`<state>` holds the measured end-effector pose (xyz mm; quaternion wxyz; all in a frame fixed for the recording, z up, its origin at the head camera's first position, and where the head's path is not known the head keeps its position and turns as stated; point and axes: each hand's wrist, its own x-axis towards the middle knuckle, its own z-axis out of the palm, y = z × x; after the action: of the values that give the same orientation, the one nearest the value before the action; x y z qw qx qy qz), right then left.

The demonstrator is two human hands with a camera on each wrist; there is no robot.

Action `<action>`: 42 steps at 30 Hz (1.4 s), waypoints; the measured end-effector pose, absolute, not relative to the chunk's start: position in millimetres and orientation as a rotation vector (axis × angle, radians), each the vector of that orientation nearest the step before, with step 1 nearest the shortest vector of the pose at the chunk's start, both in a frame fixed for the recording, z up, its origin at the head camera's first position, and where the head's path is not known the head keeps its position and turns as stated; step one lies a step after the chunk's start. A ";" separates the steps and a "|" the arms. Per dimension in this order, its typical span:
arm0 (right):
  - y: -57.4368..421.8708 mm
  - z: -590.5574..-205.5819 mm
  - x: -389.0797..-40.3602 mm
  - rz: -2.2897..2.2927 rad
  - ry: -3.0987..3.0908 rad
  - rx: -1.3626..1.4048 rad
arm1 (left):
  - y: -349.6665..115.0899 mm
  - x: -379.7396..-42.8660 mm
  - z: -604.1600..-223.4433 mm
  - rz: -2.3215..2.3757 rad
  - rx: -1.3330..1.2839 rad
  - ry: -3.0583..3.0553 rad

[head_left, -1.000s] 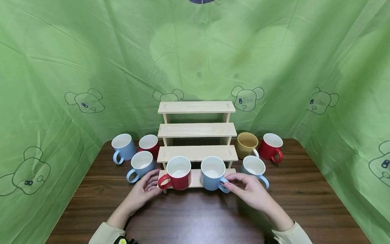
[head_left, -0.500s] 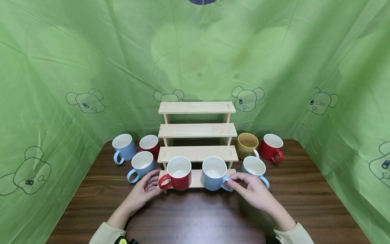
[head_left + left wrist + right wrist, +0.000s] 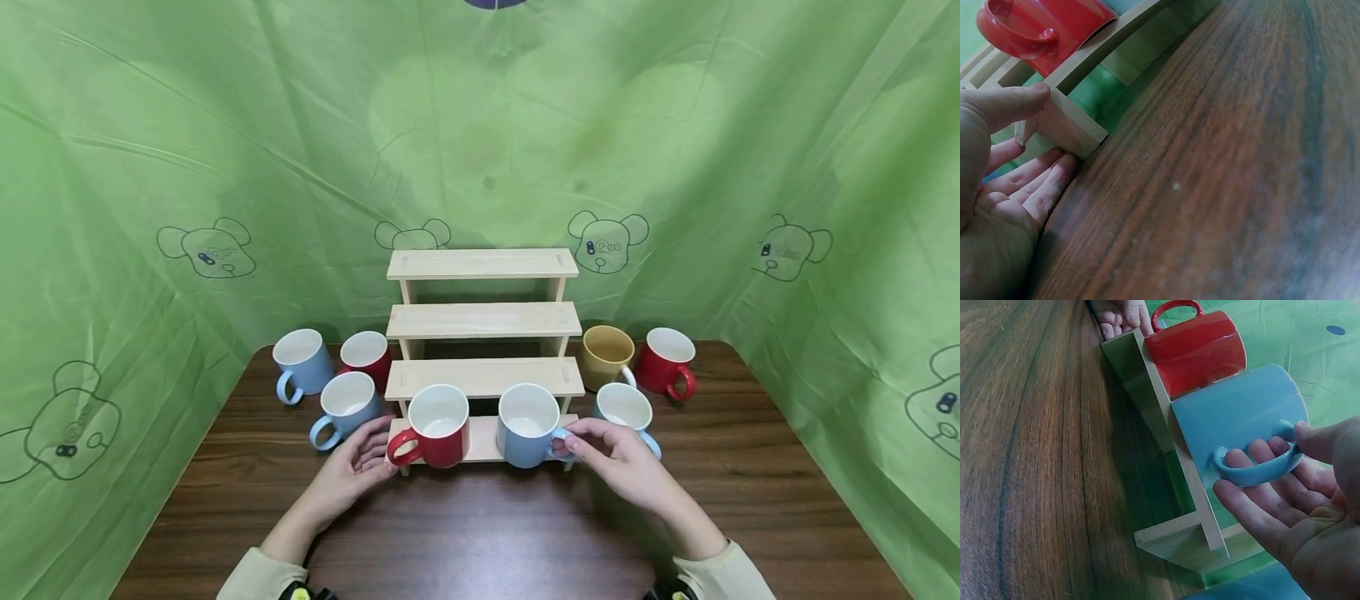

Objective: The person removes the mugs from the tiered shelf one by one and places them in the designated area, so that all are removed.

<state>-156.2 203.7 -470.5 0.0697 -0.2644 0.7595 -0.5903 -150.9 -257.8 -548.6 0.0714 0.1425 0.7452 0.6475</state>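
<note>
In the head view my right hand (image 3: pixel 626 467) pinches the handle of a light blue mug (image 3: pixel 522 442) on the lowest step of a wooden tiered rack (image 3: pixel 483 379). The right wrist view has the thumb on top of that handle and fingers through its loop. Beside it on the same step stands a red mug (image 3: pixel 442 446), handle to the left. At the step's left end rests my left hand (image 3: pixel 348 475). Seen from the left wrist, its thumb (image 3: pixel 1019 103) touches the board's corner, and the other fingers lie loosely extended beside the rack's leg.
Left of the rack stand two light blue mugs (image 3: pixel 348 404) and a red mug (image 3: pixel 369 358). To its right are a yellow mug (image 3: pixel 603 362), a red mug (image 3: pixel 660 367) and a light blue mug (image 3: pixel 622 408). Green curtain (image 3: pixel 480 125) surrounds the brown table (image 3: pixel 480 533).
The right hand has turned the light blue mug slightly, so its handle points more to the right, and the mug has shifted a little right. The left hand has stayed in place.
</note>
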 end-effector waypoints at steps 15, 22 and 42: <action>202.3 -468.4 -154.0 -1.720 2.378 -0.755 | -258.3 -151.0 -549.5 1.960 0.459 2.236; 202.0 -467.2 -152.8 -1.665 2.471 -0.701 | -258.9 -151.7 -550.4 1.962 0.457 2.231; 199.1 -465.7 -150.2 -1.682 2.506 -0.621 | -257.3 -151.8 -550.1 1.979 0.456 2.201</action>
<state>-150.2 199.1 -465.7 0.0303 -0.2015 0.8129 -0.5457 -151.8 -257.3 -550.1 0.0734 0.1520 0.7329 0.6591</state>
